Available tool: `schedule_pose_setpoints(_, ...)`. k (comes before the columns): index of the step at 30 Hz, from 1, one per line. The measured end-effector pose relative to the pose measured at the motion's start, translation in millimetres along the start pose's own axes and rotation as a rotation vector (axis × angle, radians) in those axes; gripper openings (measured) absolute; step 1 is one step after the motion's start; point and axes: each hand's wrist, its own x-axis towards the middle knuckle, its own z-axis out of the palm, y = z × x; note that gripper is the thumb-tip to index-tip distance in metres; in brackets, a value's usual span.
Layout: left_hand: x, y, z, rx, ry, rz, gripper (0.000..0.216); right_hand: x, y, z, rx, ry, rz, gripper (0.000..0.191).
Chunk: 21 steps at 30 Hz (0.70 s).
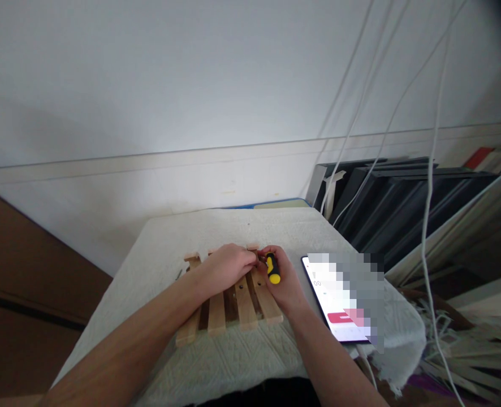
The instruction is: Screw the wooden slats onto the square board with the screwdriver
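A small wooden slatted piece [244, 308] lies on the cloth-covered table, its light slats running toward me, with dark holes or screw heads in some slats. My right hand [288, 285] is closed around a short screwdriver with a yellow and black handle [272, 268], beside the far right end of the slats. The screwdriver's tip is hidden by my fingers. My left hand [229, 268] reaches across the slats from the left. Its fingers are bent together near the far right slat, close to the right fingertips; what they pinch is hidden.
A lit phone [339, 305], partly blurred out, lies right of my right hand. The white cloth [148, 254] covers the table, which stands near a wall. White cables [429, 198] hang at the right, before dark folders or panels [381, 209]. A brown wooden surface [30, 254] is at left.
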Motion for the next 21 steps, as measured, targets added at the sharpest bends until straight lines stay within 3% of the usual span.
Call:
schedule_pose_setpoints(12, -10.8, 1.7, -15.2, -0.131, -0.069, 0.001, 0.017, 1.2, -0.1, -1.1, -0.031, 0.044, 0.000, 0.019)
schedule_pose_setpoints(19, -24.9, -1.1, -14.6, -0.223, -0.043, 0.001, 0.027, 1.9, -12.0, -6.0, 0.110, 0.326, 0.080, 0.037)
schedule_pose_setpoints(21, -29.2, -1.8, -13.5, -0.253, -0.024, 0.041, 0.029, 5.4, -23.8, -12.6, 0.134, 0.348, 0.103, 0.042)
